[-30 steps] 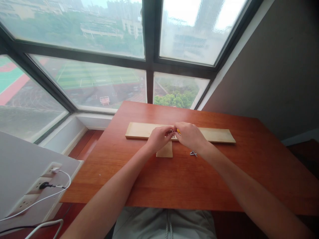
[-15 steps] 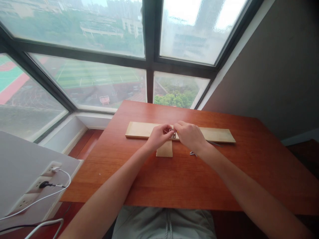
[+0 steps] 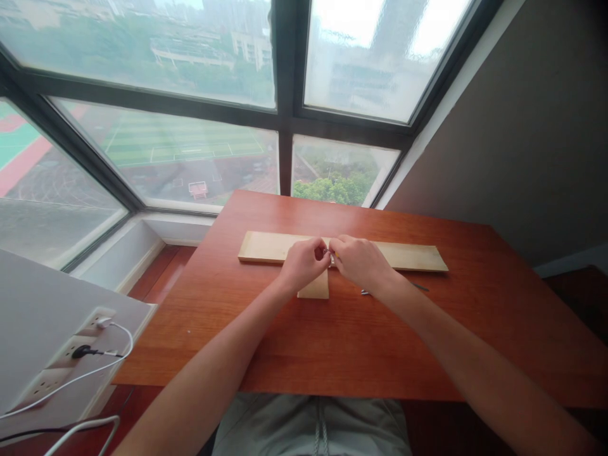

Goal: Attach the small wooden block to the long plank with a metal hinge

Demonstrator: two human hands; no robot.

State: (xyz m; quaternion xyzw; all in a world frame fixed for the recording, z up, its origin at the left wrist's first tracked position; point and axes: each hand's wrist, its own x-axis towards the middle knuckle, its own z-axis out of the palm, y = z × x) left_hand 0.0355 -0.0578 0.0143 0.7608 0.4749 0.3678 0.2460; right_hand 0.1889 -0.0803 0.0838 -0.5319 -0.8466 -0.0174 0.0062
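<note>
My left hand (image 3: 306,261) is closed in a pinch over the middle of a long pale wooden board (image 3: 413,256). What its fingertips hold is too small to make out. Against them, my right hand (image 3: 358,258) is closed too, with a bit of yellow between its fingers. A thin dark rod (image 3: 421,287) sticks out beyond the right wrist, in line with that yellow part. Between the fingertips a small piece of metal (image 3: 332,260) shows, mostly covered. Below the left hand, a short wooden piece (image 3: 313,290) meets the long board at a right angle.
Small silvery metal parts (image 3: 365,292) lie by the right forearm, partly hidden. The boards rest on a reddish-brown table (image 3: 285,348). Windows (image 3: 190,139) rise behind it. White cables (image 3: 128,345) run from wall sockets (image 3: 71,351) at the left.
Both hands have shifted slightly, and the fingertips now cover most of the metal plate with holes seen between them before. The dark rod's far end has swung a little down and right.
</note>
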